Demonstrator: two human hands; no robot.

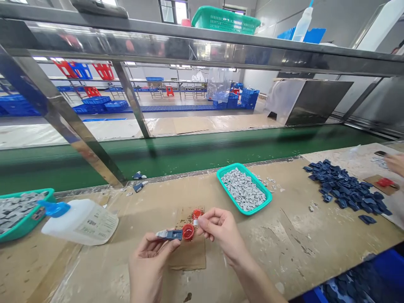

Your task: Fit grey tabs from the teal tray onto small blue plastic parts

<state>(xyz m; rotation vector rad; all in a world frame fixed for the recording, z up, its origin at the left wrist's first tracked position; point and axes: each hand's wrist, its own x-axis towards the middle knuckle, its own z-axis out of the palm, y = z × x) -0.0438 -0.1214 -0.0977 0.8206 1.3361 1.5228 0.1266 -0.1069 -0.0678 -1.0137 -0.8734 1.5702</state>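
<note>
Between the thumb and fingers of my left hand (150, 259) is a dark blue plastic part (174, 235) with a light grey piece at its left end. My right hand (221, 231) pinches a small light grey plastic piece (195, 222) above a red cap (188, 232) that holds red liquid. A second red cap (198, 214) stands just behind it. Both caps sit on a stained cardboard square (189, 259). Beyond my right hand lies a green basket (267, 194) full of small grey pieces.
A white jug (82, 223) with a blue spout lies at left by another green basket (47, 198). A heap of dark blue parts (345, 185) spreads at right, near another person's hand (394, 163). A green conveyor belt (202, 147) runs behind, under a metal shelf (195, 46).
</note>
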